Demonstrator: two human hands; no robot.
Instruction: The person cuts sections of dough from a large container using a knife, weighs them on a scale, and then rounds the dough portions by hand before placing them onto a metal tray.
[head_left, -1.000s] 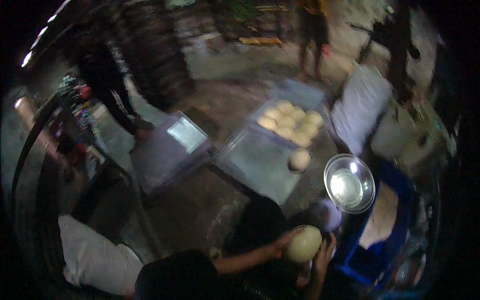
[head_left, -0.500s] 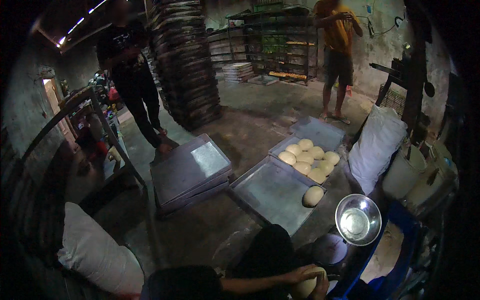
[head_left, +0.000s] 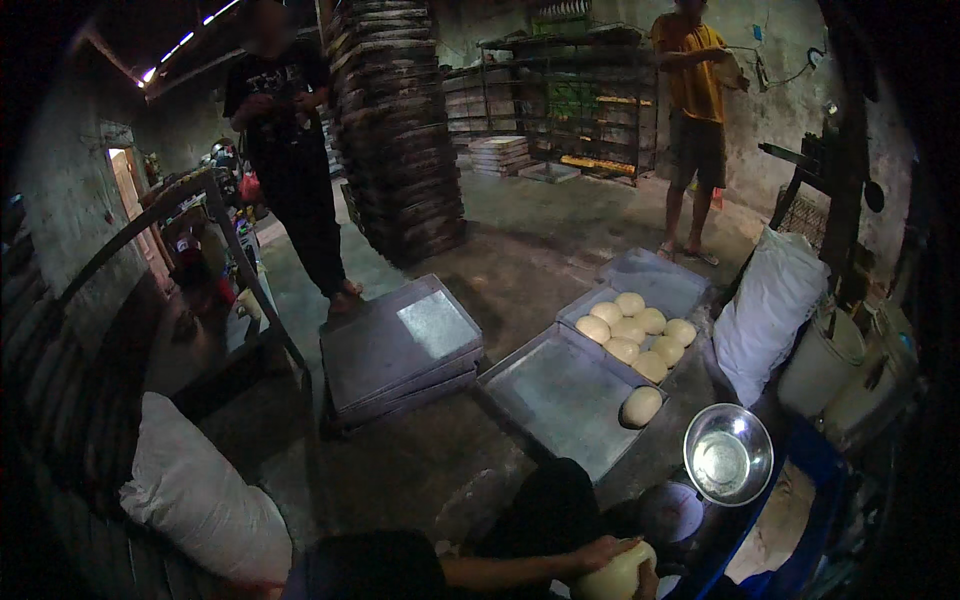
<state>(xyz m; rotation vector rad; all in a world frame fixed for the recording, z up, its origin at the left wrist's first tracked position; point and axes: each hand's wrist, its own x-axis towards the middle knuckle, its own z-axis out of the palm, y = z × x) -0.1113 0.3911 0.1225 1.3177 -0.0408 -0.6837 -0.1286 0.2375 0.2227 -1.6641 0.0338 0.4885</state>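
Observation:
A pale, smooth dough ball (head_left: 622,573) is held low over my lap at the bottom edge. My left hand (head_left: 598,554) lies curled over its upper left side. My right hand (head_left: 647,581) cups its right side, partly hidden by the dough and the picture's edge. Ahead of my knees, a shallow grey metal tray (head_left: 545,400) has one round dough ball (head_left: 641,407) at its right end. Just beyond it, a second tray (head_left: 576,309) holds several dough balls (head_left: 627,330) set close together.
Right of the trays are a shiny metal bowl (head_left: 728,455), a blue tub (head_left: 800,560) with pale contents and a white sack (head_left: 772,315). Stacked trays (head_left: 400,340) stand left, another sack (head_left: 200,490) nearer. Two people (head_left: 290,150) (head_left: 690,110) stand beyond, beside a tall dark stack (head_left: 395,130).
The view has shifted, so the scene sits slightly farther right and lower. Both hands stay on the dough ball, more of which now shows. The person at left has moved their arms.

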